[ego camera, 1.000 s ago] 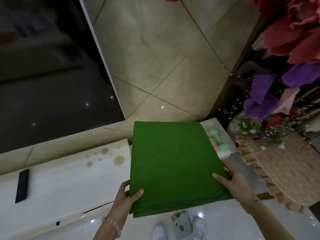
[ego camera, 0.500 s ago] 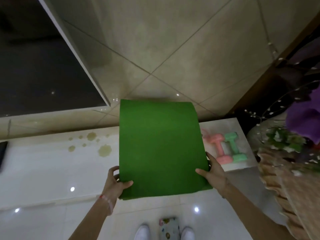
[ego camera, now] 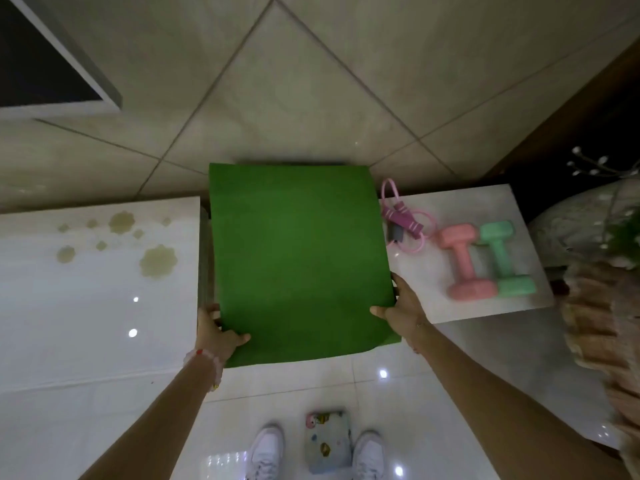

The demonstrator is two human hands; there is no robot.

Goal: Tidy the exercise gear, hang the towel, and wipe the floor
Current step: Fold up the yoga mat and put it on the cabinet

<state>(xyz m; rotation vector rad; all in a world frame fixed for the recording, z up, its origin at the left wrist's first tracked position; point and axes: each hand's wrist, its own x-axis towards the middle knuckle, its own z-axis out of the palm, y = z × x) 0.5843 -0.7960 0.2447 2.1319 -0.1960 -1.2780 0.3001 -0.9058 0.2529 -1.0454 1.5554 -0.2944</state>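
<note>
A folded green exercise mat [ego camera: 298, 258] stands upright in the gap between two white units, against the tiled wall. My left hand [ego camera: 216, 332] grips its lower left edge and my right hand [ego camera: 403, 308] grips its lower right edge. On the small white stand [ego camera: 464, 310] to the right lie a pink dumbbell [ego camera: 464, 261], a mint green dumbbell [ego camera: 505, 258] and a pink and purple skipping rope [ego camera: 403, 221]. A small patterned cloth [ego camera: 327, 441] lies on the floor between my white shoes.
A long white cabinet [ego camera: 97, 306] on the left carries several yellowish stains [ego camera: 157, 261] near its back. A dark framed screen [ego camera: 45, 64] hangs at the upper left. A vase with a woven mat [ego camera: 599, 306] crowds the right edge. The glossy floor [ego camera: 415, 393] is white.
The mat has gone down into the gap between the white units with both hands on it. The view has tilted down, and the skipping rope has come into sight.
</note>
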